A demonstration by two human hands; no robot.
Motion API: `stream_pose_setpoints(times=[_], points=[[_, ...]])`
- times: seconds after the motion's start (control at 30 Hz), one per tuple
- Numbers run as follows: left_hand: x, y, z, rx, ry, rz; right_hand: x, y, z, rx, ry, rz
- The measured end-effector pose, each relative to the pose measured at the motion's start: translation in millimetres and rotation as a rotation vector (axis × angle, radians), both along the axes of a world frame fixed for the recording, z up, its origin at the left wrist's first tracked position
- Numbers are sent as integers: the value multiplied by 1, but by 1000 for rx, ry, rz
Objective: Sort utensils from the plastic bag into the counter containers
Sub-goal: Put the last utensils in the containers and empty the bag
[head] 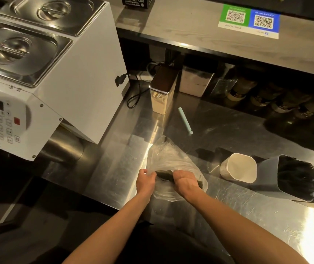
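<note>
The plastic bag point(168, 162) lies at the near edge of the steel bench point(228, 130), with the left hand point(145, 180) pinching its rim in its fingers and the right hand point(185, 181) clenching a dark utensil bundle point(164, 174), apparently mid-extraction and next needing a lift rightward to the white container point(238, 167) or the grey container point(285, 176); the machine panel point(0, 119) reads 定量机.

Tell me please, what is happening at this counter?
A person is working on a clear plastic bag on the steel counter. The left hand pinches the bag's edge; the right hand grips a dark bundle of utensils in it. Beside them, a white container looks empty, and a grey container holds black utensils.
</note>
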State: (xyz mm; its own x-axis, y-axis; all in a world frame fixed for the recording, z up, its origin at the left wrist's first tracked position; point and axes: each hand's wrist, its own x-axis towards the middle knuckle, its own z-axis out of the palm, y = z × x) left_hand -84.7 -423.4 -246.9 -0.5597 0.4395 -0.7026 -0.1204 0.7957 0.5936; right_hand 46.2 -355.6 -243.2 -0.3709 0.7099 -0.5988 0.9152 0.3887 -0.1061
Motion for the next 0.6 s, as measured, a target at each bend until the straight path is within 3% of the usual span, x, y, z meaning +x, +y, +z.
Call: stream_pose_setpoints(times=[0.33, 0.6], points=[[1, -7, 0, 32, -36, 2, 15, -5, -3, 79, 43, 69], [3, -8, -1, 46, -12, -12, 16, 5, 10, -19, 24, 134]])
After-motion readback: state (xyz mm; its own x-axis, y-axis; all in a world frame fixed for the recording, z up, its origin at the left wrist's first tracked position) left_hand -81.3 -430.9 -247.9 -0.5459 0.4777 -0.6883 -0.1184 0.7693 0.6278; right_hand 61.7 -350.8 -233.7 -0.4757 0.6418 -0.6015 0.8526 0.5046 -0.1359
